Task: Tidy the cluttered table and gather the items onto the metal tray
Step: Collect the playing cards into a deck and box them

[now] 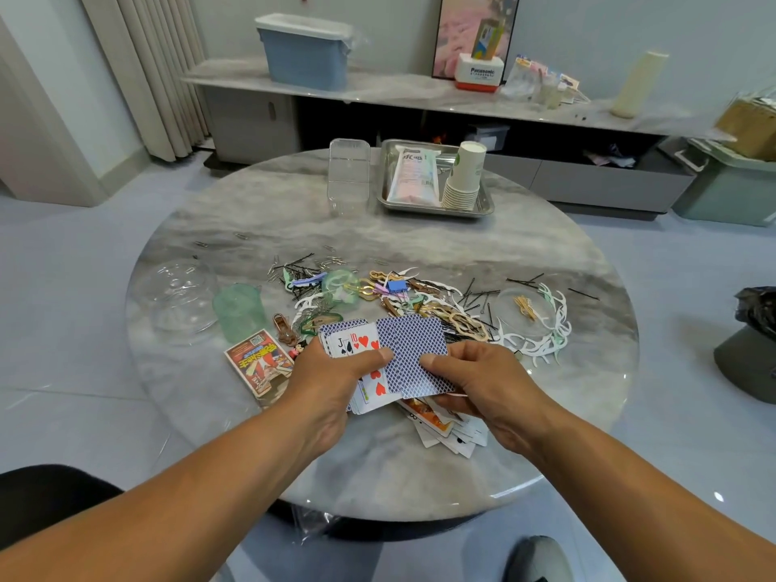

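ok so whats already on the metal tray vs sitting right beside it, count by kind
On the metal tray:
plastic packet: 1
stack of paper cups: 1
Beside the tray, on the table:
clear plastic box: 1
Total: 3

The number of cups in the stack cannot be counted. Both hands, left hand and right hand, hold playing cards.

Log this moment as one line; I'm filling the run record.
hands: left, right hold playing cards | metal tray: paper cups, packet
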